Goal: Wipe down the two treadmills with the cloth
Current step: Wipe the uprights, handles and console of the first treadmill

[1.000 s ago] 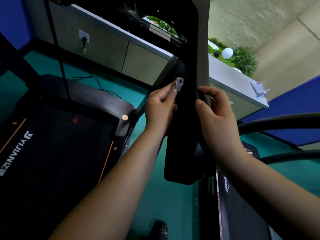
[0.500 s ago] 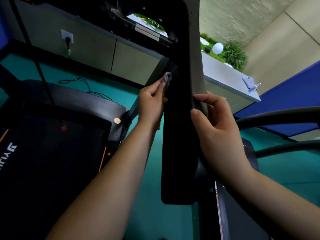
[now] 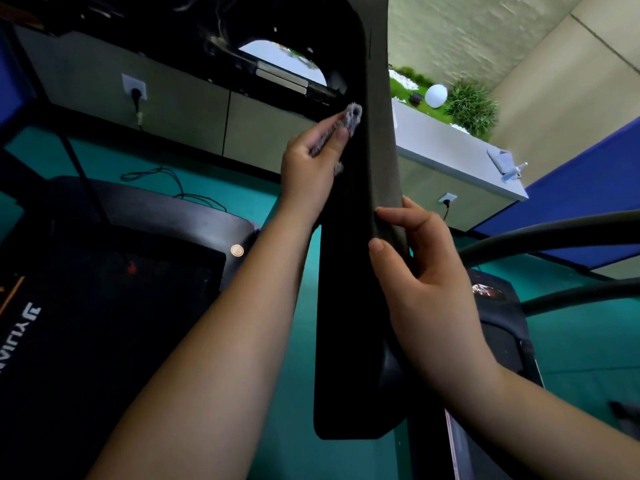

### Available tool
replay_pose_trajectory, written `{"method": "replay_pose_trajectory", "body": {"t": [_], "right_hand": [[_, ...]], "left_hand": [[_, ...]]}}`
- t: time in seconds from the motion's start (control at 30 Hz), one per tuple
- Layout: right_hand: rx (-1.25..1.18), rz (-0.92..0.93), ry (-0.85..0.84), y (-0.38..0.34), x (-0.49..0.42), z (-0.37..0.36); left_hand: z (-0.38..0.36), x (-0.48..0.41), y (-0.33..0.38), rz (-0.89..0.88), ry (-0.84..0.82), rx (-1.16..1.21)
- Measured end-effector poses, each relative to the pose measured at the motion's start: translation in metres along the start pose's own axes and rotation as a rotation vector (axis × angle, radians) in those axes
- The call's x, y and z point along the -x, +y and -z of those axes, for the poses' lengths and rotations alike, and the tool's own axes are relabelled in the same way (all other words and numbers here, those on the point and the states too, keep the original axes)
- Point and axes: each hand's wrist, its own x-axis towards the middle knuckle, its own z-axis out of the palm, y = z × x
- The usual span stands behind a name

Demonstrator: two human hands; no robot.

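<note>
A black upright post (image 3: 349, 278) of a treadmill rises through the middle of the view. My left hand (image 3: 310, 168) grips a small grey patterned cloth (image 3: 350, 119) and holds it against the post's left face, high up. Lower on the post, my right hand (image 3: 419, 268) grips its right edge, thumb on the front and fingers curled behind. The belt (image 3: 104, 323) of the left treadmill, with white lettering, lies at lower left. At lower right are the deck (image 3: 498, 327) and curved handrails (image 3: 554, 233) of the second treadmill.
Low grey cabinets (image 3: 194, 109) with a wall socket (image 3: 134, 87) and plug run along the back. A cable (image 3: 173, 183) lies on the teal floor. Plants and a white ball (image 3: 435, 95) sit on the cabinet top. A blue panel (image 3: 585, 192) stands at right.
My left hand has slid the cloth up the post. My right hand has stayed gripping the post's edge while the view tilted upward.
</note>
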Motion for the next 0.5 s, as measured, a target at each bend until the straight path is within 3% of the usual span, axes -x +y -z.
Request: {"method": "replay_pose_trajectory", "body": {"t": [0.27,0.5], "right_hand": [[0.008,-0.008,0.003,-0.001,0.000,-0.001],[-0.008,-0.024,0.016,-0.004,0.000,-0.003]], "left_hand": [[-0.006,-0.035,-0.006,0.188,0.057,-0.107],[0.009,0.027,0.006,0.321,0.020,-0.277]]}}
